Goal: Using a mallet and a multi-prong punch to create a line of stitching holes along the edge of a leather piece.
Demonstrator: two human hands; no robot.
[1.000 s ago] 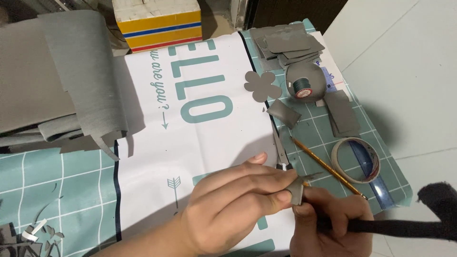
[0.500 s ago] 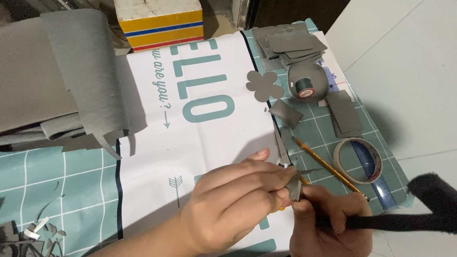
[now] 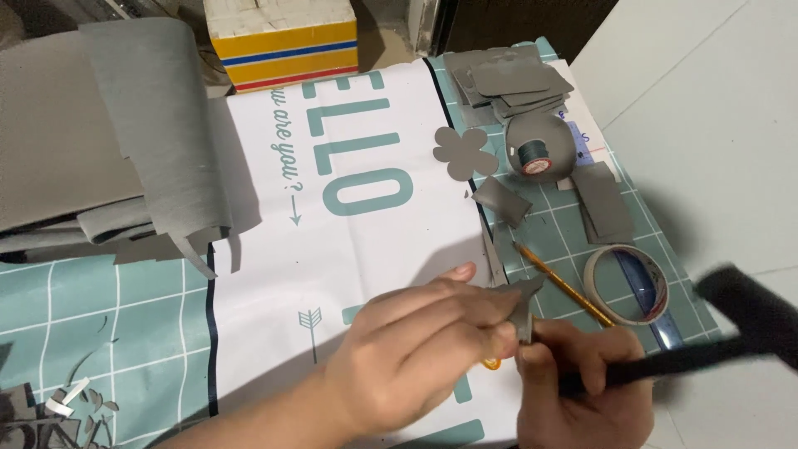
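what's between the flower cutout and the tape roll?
In the head view, between the flower cutout and the tape roll lie a small grey folded piece and the upper end of a yellow pencil, on the teal grid mat.

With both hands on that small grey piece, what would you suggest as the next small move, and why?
Probably ease the tool forward a little. The left hand pinches the small grey piece at its fingertips, and the right hand holds the dark-handled tool right against it, so both are already set.

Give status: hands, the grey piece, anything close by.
Left hand pinches grey piece. Right hand grips black handle, touching the piece. Pencil and tape roll lie close.
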